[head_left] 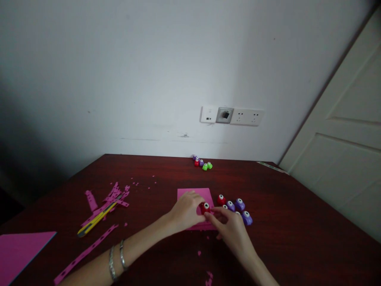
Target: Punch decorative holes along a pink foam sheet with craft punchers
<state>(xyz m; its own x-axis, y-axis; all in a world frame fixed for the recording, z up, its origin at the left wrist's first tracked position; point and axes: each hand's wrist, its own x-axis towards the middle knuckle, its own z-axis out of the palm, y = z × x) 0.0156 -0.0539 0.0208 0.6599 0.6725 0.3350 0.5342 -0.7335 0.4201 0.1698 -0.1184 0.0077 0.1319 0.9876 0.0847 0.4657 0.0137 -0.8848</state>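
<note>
Dark red table [297, 234], one red punch [206, 208] at the grip

At the grip itself, the left hand [186, 210] curls thumb and fingers around the red punch, over a pink paper stack [195, 193]. Fingertips of the right hand [231, 228] meet it from the near right; whether they pinch paper cannot be told. Just right of the grip stand other punches [247, 218], purple and red. Nearer the viewer, paper bits [209, 278] lie loose. Well left, a yellow knife [98, 217] rests across punched scraps [113, 194], with a holed strip [86, 253] nearer, so some punching looks done. Farther left, a pink sheet [24, 252] shows no holes and seems unused. Beyond the grip, by the wall [149, 79], sit small toppers [205, 166], too tiny to make out well.

Fingers hide much of the stack, so what is left there is unclear; the sheet runs out of view.
</note>
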